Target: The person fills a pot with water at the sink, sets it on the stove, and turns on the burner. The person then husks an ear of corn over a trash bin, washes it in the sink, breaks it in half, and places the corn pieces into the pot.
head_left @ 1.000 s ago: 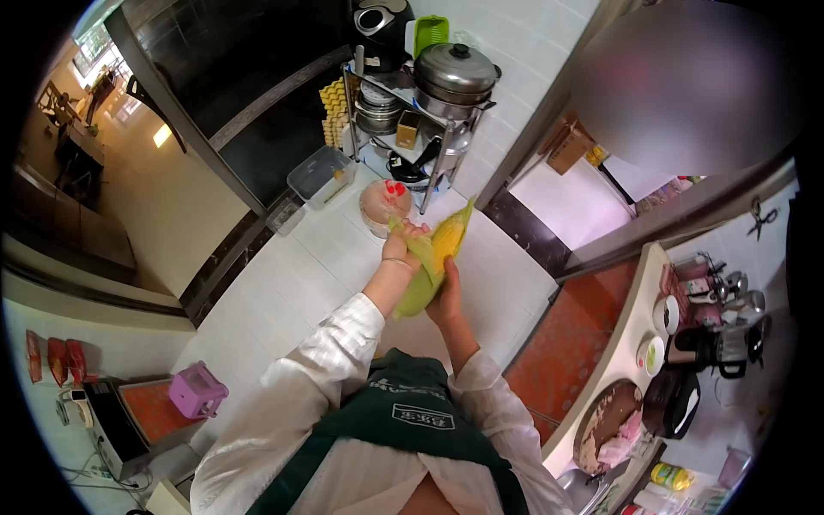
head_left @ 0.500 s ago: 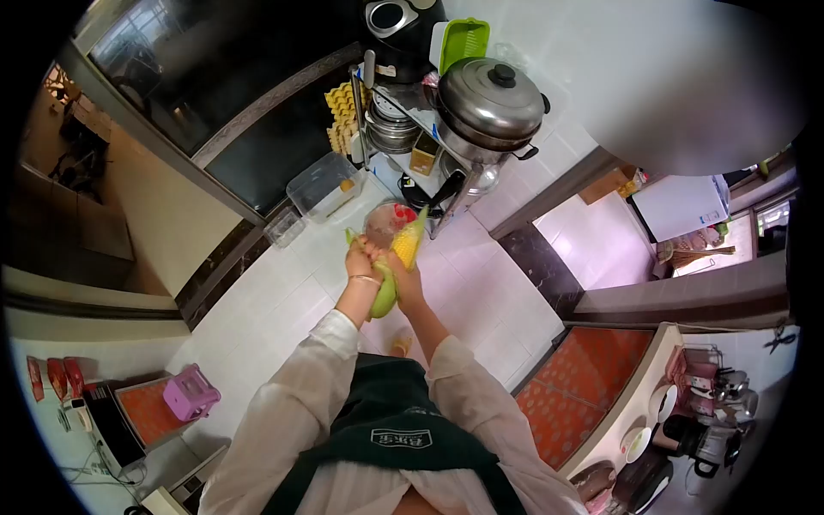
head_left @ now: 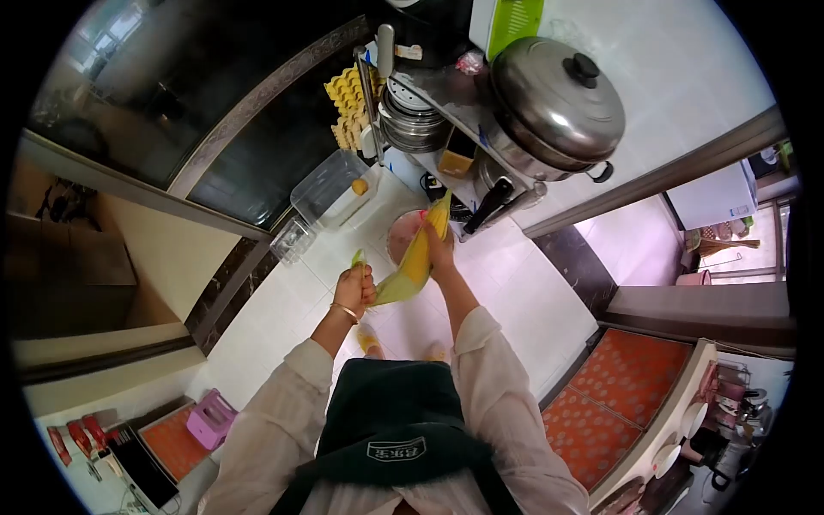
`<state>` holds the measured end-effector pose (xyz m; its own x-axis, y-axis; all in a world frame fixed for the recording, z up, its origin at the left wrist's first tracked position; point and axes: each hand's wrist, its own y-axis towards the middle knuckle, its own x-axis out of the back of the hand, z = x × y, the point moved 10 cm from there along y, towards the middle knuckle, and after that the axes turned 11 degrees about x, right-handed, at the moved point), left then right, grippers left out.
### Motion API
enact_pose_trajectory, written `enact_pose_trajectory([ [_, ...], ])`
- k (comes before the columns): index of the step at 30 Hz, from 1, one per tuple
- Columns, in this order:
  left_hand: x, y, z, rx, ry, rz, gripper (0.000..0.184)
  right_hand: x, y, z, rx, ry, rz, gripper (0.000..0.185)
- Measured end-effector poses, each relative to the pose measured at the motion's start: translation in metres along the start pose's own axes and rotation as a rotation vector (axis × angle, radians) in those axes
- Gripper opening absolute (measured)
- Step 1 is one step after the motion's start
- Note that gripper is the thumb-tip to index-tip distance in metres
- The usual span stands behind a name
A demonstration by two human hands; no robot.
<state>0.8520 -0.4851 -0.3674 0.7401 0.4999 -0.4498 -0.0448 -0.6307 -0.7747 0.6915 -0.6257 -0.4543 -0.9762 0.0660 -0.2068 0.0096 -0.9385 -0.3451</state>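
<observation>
A yellow ear of corn (head_left: 418,257) with part of its husk on is held by my right hand (head_left: 441,251), its tip pointing up and away from me. My left hand (head_left: 353,288), with a bangle at the wrist, is closed in a fist on the corn husk (head_left: 393,290). Pale green leaf stretches from the ear's lower end to that fist, and a green piece pokes out above it. Behind the ear, a round container (head_left: 402,233) with a pinkish-red patch stands on the floor, partly covered by the corn and my right hand.
On the floor lie a clear plastic bin (head_left: 319,190) with a small yellowish-brown item and a smaller clear box (head_left: 293,240). A rack holds a large lidded steamer pot (head_left: 558,94) and stacked metal pans (head_left: 412,120). At left is a purple stool (head_left: 212,418); orange-topped counter (head_left: 614,378) at right.
My hands have moved apart, the left one leftwards and the right one rightwards. Husk that was bunched near both hands is now drawn out between them. The view has shifted closer to the rack.
</observation>
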Motion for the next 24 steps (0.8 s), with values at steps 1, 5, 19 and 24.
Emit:
enact_pose_trajectory([
  [1, 0.008, 0.011, -0.002, -0.003, 0.08, 0.002, 0.03, 0.007, 0.026, -0.028, 0.011, -0.027, -0.052, 0.043],
  [5, 0.053, 0.046, 0.016, 0.09, 0.135, 0.003, 0.028, 0.015, 0.057, -0.049, -0.076, -0.084, -0.136, 0.063],
  [19, 0.005, 0.237, 0.041, -0.354, 1.611, -0.229, 0.087, 0.004, 0.054, -0.015, 0.672, -0.306, -0.266, 0.042],
  [24, -0.01, 0.268, 0.059, -0.652, 1.623, -0.065, 0.086, 0.007, 0.037, -0.022, 0.831, -0.389, -0.112, 0.04],
])
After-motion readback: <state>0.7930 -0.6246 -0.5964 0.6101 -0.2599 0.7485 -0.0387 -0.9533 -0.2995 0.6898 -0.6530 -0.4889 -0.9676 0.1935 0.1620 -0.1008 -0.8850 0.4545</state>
